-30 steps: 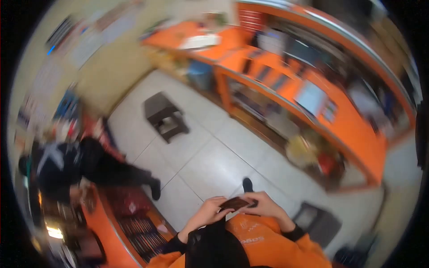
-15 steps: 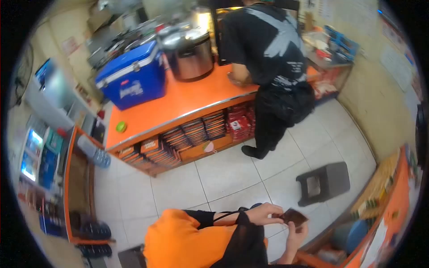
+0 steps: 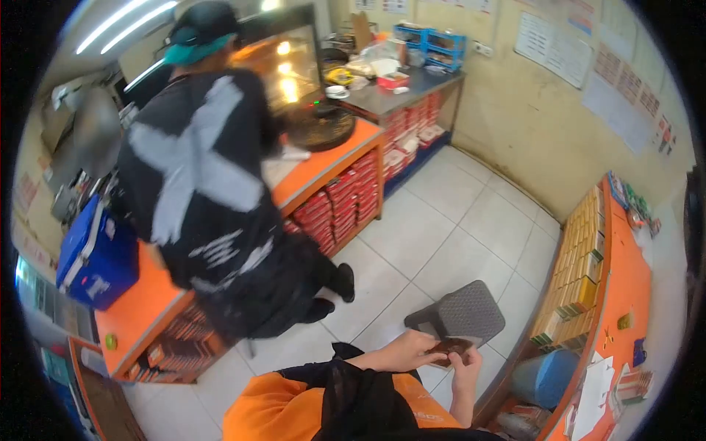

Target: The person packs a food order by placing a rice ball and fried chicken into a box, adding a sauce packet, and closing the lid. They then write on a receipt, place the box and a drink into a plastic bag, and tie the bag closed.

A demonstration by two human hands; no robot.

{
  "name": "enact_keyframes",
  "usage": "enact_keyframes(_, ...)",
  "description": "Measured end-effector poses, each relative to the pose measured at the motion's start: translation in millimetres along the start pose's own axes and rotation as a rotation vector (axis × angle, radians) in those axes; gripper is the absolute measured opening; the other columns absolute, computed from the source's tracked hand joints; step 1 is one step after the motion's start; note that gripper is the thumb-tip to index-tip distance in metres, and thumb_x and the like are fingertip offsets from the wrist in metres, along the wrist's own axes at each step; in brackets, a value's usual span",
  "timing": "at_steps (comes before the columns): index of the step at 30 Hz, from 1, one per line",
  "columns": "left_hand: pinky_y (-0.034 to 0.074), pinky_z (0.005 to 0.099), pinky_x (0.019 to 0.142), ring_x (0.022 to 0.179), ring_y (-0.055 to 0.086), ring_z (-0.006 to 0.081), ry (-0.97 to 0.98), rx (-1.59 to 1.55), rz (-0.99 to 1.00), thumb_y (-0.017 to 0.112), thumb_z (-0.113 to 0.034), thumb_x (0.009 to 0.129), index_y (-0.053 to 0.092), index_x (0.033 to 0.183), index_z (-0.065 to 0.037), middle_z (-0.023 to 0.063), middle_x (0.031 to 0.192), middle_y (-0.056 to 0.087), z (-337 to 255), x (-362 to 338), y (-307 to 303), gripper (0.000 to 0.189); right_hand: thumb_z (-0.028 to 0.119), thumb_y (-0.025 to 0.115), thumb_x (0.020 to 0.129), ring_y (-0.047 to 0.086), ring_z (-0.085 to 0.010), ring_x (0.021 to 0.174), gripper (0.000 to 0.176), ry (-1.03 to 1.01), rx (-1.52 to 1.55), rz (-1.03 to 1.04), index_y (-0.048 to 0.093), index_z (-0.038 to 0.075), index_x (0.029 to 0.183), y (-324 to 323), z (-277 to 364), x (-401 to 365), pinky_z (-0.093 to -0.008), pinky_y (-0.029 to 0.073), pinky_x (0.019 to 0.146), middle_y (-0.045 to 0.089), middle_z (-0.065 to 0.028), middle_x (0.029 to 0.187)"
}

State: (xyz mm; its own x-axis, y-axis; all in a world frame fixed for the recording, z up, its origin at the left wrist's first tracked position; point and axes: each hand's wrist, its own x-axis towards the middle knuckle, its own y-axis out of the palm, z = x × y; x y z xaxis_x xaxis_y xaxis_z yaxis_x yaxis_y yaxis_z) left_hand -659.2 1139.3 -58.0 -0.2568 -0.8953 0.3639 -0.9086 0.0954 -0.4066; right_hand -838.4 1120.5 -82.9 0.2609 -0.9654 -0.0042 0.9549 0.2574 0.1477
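My left hand (image 3: 408, 348) and my right hand (image 3: 465, 363) meet low in the view, both gripping a small dark brown wallet-like thing (image 3: 449, 347). My orange sleeves and a black strap fill the bottom edge. Just beyond my hands stands a dark grey plastic stool (image 3: 457, 314) on the white tiled floor.
A person in a black shirt with a grey X and a teal cap (image 3: 198, 191) leans at an orange counter (image 3: 323, 165) with red boxes on its shelves. A blue cooler (image 3: 92, 257) sits on the counter at left. Another orange counter (image 3: 621, 275) stacked with boxes runs along the right.
My view has swung round, bringing the other person closer and to the left. My hands stay together on the wallet-like thing, and the stool now lies right behind them.
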Motion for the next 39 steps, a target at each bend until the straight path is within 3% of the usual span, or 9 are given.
enact_keyframes(7, 0.04, 0.0403, 0.053, 0.055, 0.052, 0.0339, 0.124, 0.136, 0.364, 0.056, -0.026, 0.081, 0.061, 0.077, -0.002, 0.0159, 0.062, 0.056, 61, 164, -23, 0.025, -0.006, 0.06, 0.074, 0.052, -0.0057, 0.068, 0.008, -0.01, -0.07, 0.118, 0.06, 0.0, 0.078, -72, 28, 157, -0.0188, 0.04, 0.062, 0.06, -0.002, 0.076)
enact_keyframes(10, 0.04, 0.0407, 0.053, 0.056, 0.052, 0.0342, -0.021, 0.229, 0.582, 0.054, -0.027, 0.083, 0.058, 0.071, 0.0, 0.0164, 0.061, 0.056, 95, 213, -26, 0.03, -0.002, 0.06, 0.077, 0.051, -0.0048, 0.069, 0.004, 0.049, -0.116, 0.052, 0.059, 0.001, 0.08, -80, 31, 211, -0.0184, 0.039, 0.062, 0.059, -0.0001, 0.075)
enact_keyframes(16, 0.04, 0.041, 0.053, 0.057, 0.051, 0.0358, -0.077, 0.049, 0.561, 0.051, -0.028, 0.085, 0.054, 0.067, 0.002, 0.0178, 0.059, 0.053, 167, 299, -62, 0.035, 0.004, 0.058, 0.082, 0.047, -0.0027, 0.066, 0.006, 0.094, 0.048, -0.04, 0.053, 0.003, 0.085, -70, 9, 303, -0.0174, 0.036, 0.057, 0.054, 0.0037, 0.074)
enact_keyframes(23, 0.042, 0.039, 0.056, 0.06, 0.055, 0.0342, -0.294, -0.014, 0.555, 0.055, -0.031, 0.082, 0.058, 0.077, -0.002, 0.0165, 0.062, 0.056, 287, 412, -145, 0.029, 0.002, 0.062, 0.077, 0.052, -0.0042, 0.066, 0.012, 0.264, -0.236, 0.12, 0.057, 0.0, 0.088, -43, -6, 488, -0.0197, 0.042, 0.059, 0.061, -0.0031, 0.074)
enact_keyframes(26, 0.042, 0.0391, 0.057, 0.062, 0.056, 0.0333, -0.355, -0.01, 0.354, 0.056, -0.032, 0.081, 0.058, 0.08, -0.003, 0.0172, 0.063, 0.056, 353, 453, -180, 0.029, 0.004, 0.064, 0.075, 0.055, -0.0068, 0.064, 0.013, 0.278, -0.306, 0.111, 0.058, -0.001, 0.086, -21, -23, 586, -0.0215, 0.044, 0.058, 0.06, -0.0039, 0.07)
enact_keyframes(27, 0.044, 0.0391, 0.069, 0.08, 0.056, 0.0335, -0.458, 0.038, 0.397, 0.058, -0.03, 0.08, 0.056, 0.098, -0.005, 0.0195, 0.083, 0.058, 370, 469, -195, 0.031, 0.004, 0.064, 0.075, 0.055, -0.0071, 0.064, 0.013, 0.248, -0.375, 0.129, 0.058, 0.0, 0.086, -11, -25, 621, -0.0218, 0.044, 0.058, 0.06, -0.0043, 0.069)
enact_keyframes(30, 0.04, 0.0394, 0.084, 0.098, 0.049, 0.0357, -0.4, 0.149, -0.095, 0.058, -0.029, 0.081, 0.044, 0.118, -0.007, 0.0202, 0.108, 0.051, 411, 502, -237, 0.045, 0.003, 0.063, 0.075, 0.054, -0.0076, 0.064, 0.013, 0.112, -0.505, 0.178, 0.058, 0.002, 0.087, 20, -18, 717, -0.0222, 0.044, 0.058, 0.059, -0.0057, 0.071)
enact_keyframes(31, 0.034, 0.0401, 0.093, 0.108, 0.042, 0.0372, -0.46, 0.143, -0.096, 0.057, -0.025, 0.082, 0.034, 0.127, -0.008, 0.0191, 0.121, 0.042, 418, 514, -262, 0.054, 0.003, 0.063, 0.075, 0.054, -0.0077, 0.063, 0.014, 0.052, -0.527, 0.187, 0.058, 0.002, 0.087, 35, -12, 749, -0.0222, 0.044, 0.058, 0.059, -0.0062, 0.072)
enact_keyframes(39, 0.04, 0.0265, 0.079, 0.091, 0.05, 0.0156, -0.566, -0.25, -0.822, 0.055, -0.021, 0.085, 0.03, 0.129, -0.003, 0.0096, 0.097, 0.052, 572, 572, -403, 0.053, 0.008, 0.056, 0.083, 0.05, -0.008, 0.073, 0.019, -0.3, -0.29, 0.082, 0.051, 0.002, 0.1, 138, 3, 1011, -0.0216, 0.04, 0.064, 0.053, -0.0034, 0.08)
